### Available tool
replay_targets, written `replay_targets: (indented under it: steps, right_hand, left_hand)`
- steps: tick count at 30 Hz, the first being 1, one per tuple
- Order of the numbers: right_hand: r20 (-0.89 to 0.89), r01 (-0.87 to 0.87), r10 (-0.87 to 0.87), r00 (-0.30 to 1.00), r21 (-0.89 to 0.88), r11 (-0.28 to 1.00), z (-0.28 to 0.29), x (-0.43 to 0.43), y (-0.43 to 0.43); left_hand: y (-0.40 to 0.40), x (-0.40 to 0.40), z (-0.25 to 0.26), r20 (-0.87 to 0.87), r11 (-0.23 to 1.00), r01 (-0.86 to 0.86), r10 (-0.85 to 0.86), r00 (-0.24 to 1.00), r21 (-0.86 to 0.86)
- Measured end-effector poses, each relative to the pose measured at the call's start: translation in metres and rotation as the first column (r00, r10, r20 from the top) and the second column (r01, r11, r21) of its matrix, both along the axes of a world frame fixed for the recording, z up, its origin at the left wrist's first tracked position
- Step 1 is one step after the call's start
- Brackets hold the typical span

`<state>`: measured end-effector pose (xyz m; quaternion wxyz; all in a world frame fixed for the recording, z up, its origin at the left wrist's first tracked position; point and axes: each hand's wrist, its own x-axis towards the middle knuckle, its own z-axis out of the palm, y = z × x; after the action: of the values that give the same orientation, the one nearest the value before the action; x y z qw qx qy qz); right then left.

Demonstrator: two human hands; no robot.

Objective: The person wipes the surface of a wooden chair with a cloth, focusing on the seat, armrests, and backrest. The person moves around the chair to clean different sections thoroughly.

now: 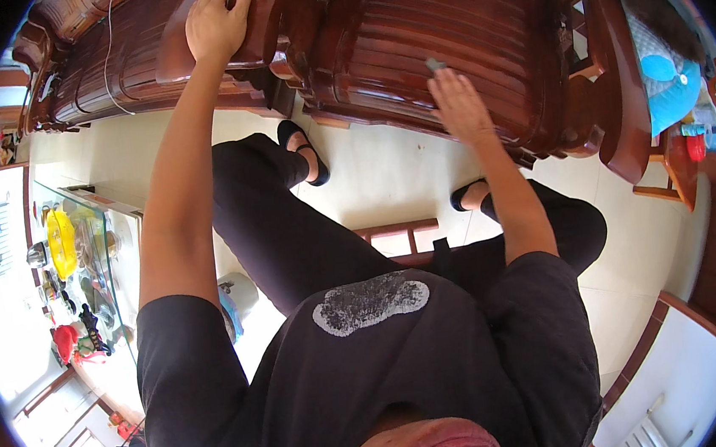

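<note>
My left hand [217, 26] rests palm down on the broad armrest [183, 47] of a dark, polished wooden bench, its fingers spread and no object in them. Over the slatted wooden seat [442, 18] right of that armrest, my right hand [460, 104] lies flat with its fingers close together. A small grey piece, apparently cloth [435, 63], sticks out past these fingertips; the rest of it is hidden under the hand. A thin pale cord [107, 60] runs across the slatted seat at the left.
A wooden stool [396, 227] shows beneath me. At the left stands a glass-topped table [110, 258] with a yellow dish [61, 243] and other items. Blue cushions [676, 100] lie beyond the right armrest [622, 72], near a small wooden stool [672, 167]. A bin [240, 294] is by my left leg.
</note>
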<state>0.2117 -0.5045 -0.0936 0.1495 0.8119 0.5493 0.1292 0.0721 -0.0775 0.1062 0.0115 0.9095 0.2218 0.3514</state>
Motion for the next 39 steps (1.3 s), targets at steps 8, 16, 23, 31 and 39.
replay_targets:
  steps: [8,16,23,31,39]
  right_hand:
    - [-0.109,0.254,-0.23,0.967,0.35,0.902,0.019,0.071,-0.145]
    - [-0.926,0.85,0.37,-0.073,0.136,0.509,0.097,0.025,-0.114]
    - [-0.393,0.834,0.763,-0.513,-0.016,0.552,0.105,-0.05,-0.161]
    - [-0.682,0.812,0.59,-0.432,-0.009,0.584,0.096,-0.053,-0.153]
    - [-0.994,0.708,-0.062,0.092,0.021,0.706,0.052,-0.046,-0.135]
  left_hand:
    - [0.022,0.008,-0.015,0.025,0.999,0.011,-0.011,1.0,0.031]
    - [0.019,-0.001,-0.012,0.021,1.0,-0.008,0.007,1.0,0.03]
    - [0.015,-0.005,0.001,0.048,0.999,0.017,-0.019,0.999,0.046]
    - [0.041,-0.006,-0.005,-0.122,0.988,-0.094,0.079,0.989,-0.124]
    - [0.046,0.007,-0.016,-0.154,0.994,-0.003,-0.014,0.988,-0.109]
